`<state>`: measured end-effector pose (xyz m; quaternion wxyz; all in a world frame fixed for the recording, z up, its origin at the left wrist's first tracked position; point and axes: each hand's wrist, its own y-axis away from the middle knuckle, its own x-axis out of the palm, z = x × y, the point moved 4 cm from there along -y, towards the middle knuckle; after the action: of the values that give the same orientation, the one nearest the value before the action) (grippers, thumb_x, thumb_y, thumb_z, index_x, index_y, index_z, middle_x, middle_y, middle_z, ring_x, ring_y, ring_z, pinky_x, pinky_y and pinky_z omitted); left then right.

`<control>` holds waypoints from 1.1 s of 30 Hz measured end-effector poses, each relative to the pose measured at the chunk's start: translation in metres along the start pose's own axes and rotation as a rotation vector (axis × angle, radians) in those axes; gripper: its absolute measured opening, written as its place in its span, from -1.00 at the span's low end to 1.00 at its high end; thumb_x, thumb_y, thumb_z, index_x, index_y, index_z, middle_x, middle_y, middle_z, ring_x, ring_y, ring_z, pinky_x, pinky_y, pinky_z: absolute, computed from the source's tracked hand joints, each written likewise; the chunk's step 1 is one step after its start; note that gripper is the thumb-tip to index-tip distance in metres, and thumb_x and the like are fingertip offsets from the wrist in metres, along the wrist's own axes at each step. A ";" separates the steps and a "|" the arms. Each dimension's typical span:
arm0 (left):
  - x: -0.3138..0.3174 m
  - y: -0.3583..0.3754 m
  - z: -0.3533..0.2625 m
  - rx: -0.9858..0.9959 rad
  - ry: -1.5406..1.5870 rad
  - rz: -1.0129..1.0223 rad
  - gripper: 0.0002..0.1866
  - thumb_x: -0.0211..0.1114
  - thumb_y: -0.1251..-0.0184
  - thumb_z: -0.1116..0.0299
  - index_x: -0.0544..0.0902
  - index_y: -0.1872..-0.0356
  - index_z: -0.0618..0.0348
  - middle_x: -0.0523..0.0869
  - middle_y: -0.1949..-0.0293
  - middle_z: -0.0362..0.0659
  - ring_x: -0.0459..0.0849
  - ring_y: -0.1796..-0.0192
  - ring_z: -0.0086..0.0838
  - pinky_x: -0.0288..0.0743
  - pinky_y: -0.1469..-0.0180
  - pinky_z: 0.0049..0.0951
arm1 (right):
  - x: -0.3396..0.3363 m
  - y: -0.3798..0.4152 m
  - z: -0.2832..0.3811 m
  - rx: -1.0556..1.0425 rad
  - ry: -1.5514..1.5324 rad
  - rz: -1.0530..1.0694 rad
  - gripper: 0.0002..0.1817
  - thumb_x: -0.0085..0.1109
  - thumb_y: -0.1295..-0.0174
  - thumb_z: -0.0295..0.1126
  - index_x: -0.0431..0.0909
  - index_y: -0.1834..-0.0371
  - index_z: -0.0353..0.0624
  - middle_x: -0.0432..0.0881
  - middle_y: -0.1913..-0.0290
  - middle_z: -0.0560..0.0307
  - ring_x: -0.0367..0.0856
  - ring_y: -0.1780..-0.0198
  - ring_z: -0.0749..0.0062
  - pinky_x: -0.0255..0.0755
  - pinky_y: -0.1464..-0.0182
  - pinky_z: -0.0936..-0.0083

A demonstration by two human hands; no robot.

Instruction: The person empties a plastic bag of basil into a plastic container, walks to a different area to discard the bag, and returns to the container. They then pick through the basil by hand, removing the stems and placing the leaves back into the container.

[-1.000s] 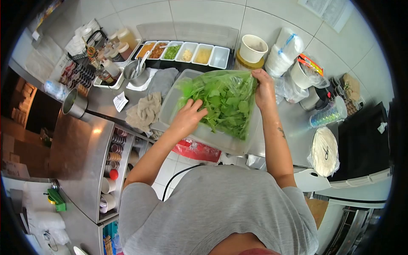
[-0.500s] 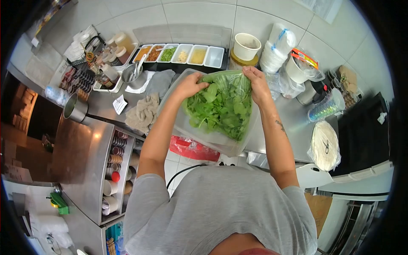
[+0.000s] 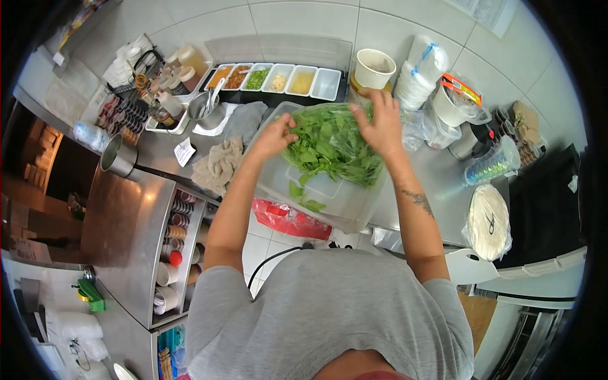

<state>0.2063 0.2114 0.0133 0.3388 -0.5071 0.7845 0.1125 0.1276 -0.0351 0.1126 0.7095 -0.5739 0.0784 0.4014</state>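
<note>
A clear plastic bag [image 3: 349, 117] of leafy greens [image 3: 332, 145] lies in a translucent plastic tub [image 3: 272, 180] before me. Most leaves bunch towards the tub's back right, and a few loose ones lie nearer its front. At the bag's left edge, my left hand [image 3: 273, 136] has its fingers curled in, closed on the plastic. Over the bag's right side is my right hand [image 3: 382, 126], its thumb and fingers apart. Some of the greens show through the plastic; where the bag's mouth ends is hard to make out.
Behind the tub stands a row of topping trays [image 3: 278, 81]. Left are a crumpled cloth [image 3: 217, 166], a metal pot [image 3: 208, 114] and sauce bottles [image 3: 170, 101]. To the right are stacked white bowls [image 3: 415, 82] and a wrapped round stack [image 3: 489, 221]. A red bag [image 3: 288, 218] lies below the counter's edge.
The greens have shifted back and right in the tub, leaving loose leaves and bare tub bottom in front. My right hand has let go of the bag's corner and spread its fingers.
</note>
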 end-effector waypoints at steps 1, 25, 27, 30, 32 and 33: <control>-0.001 -0.002 0.002 -0.063 0.035 -0.011 -0.71 0.43 -0.05 0.43 0.48 0.28 0.19 0.58 0.44 -0.09 0.59 0.35 -0.28 0.46 0.27 -0.34 | -0.004 -0.003 0.027 -0.108 0.004 0.004 -0.68 0.27 -0.14 -0.12 0.56 0.18 -0.09 0.51 0.10 0.04 0.44 0.05 0.13 0.28 -0.06 0.33; 0.015 -0.012 -0.009 -0.068 0.237 -0.060 -0.72 0.20 -0.33 0.20 0.58 0.16 0.23 0.68 0.22 -0.12 0.59 0.00 -0.21 0.42 -0.01 -0.22 | 0.015 0.069 -0.048 0.832 -0.821 0.201 -0.76 0.16 -0.29 -0.26 0.59 0.19 -0.23 0.59 0.12 0.12 0.50 0.08 0.44 0.35 -0.03 0.48; 0.016 -0.011 -0.023 -0.192 0.436 0.012 -0.84 0.19 -0.31 0.32 0.59 0.22 0.16 0.62 0.31 -0.29 0.55 0.18 -0.46 0.40 0.11 -0.42 | 0.011 0.063 -0.031 0.987 -1.090 0.135 -0.78 0.11 -0.34 -0.28 0.57 0.19 -0.24 0.59 0.12 0.16 0.52 0.10 0.50 0.38 0.01 0.52; -0.002 -0.027 -0.018 -0.126 0.523 0.000 -0.95 0.18 -0.20 0.45 0.57 0.35 0.17 0.54 0.35 -0.31 0.44 0.24 -0.61 0.31 0.22 -0.58 | -0.008 0.037 -0.008 0.855 -1.434 -0.002 -0.84 0.04 -0.38 -0.36 0.54 0.20 -0.22 0.59 0.15 0.21 0.54 0.16 0.54 0.41 0.08 0.57; -0.018 -0.029 -0.011 -0.046 0.564 -0.034 -0.90 0.16 -0.16 0.48 0.59 0.31 0.19 0.55 0.36 -0.30 0.47 0.25 -0.56 0.34 0.20 -0.55 | -0.024 0.024 0.006 0.784 -1.499 -0.038 -0.85 0.01 -0.39 -0.38 0.51 0.16 -0.21 0.59 0.17 0.21 0.55 0.14 0.52 0.44 0.05 0.49; -0.024 -0.025 -0.012 -0.010 0.585 -0.052 -0.87 0.15 -0.14 0.50 0.60 0.29 0.20 0.55 0.36 -0.29 0.48 0.25 -0.54 0.35 0.19 -0.54 | -0.028 0.022 0.011 0.751 -1.532 -0.053 -0.86 -0.01 -0.39 -0.39 0.49 0.14 -0.21 0.59 0.19 0.21 0.55 0.13 0.50 0.46 0.04 0.46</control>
<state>0.2299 0.2109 0.0415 0.0986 -0.5397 0.8350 -0.0433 0.0903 -0.0383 0.1159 0.7192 0.1277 -0.3085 0.6093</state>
